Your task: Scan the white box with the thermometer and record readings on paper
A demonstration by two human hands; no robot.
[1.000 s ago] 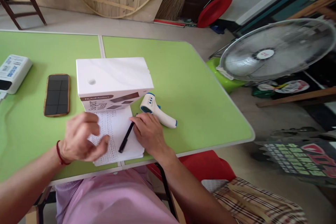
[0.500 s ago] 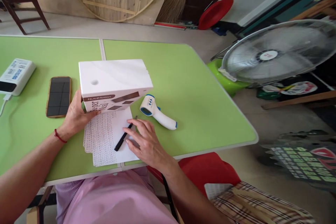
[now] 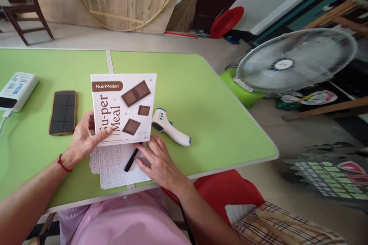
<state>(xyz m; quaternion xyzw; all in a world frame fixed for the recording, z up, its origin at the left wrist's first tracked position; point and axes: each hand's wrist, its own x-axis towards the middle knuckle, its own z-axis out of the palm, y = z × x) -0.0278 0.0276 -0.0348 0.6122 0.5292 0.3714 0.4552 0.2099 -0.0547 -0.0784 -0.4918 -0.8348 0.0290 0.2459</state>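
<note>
My left hand (image 3: pixel 86 136) grips a white NutriMotion box (image 3: pixel 126 111) by its lower left side, thumb across the front. Brown chocolate pieces are printed on the face turned toward me. My right hand (image 3: pixel 159 160) has its fingers apart at the box's lower right corner; whether they touch it I cannot tell. Below the box lie sheets of handwritten paper (image 3: pixel 112 168), partly covered by it. A black pen (image 3: pixel 131 159) rests on the top sheet beside my right fingers, its upper end hidden. Just right of the box is a white and blue infrared thermometer (image 3: pixel 172 128).
A smartphone (image 3: pixel 63 113) and a white power bank (image 3: pixel 18 90) with a cable lie to the left on the green table (image 3: pixel 218 122). Beyond the right edge stands a large fan (image 3: pixel 283 63). A red chair (image 3: pixel 227 189) is close by my right forearm.
The box has tipped so that its printed front now faces me instead of its white top. My right hand has stayed near the pen, now close against the box's lower corner.
</note>
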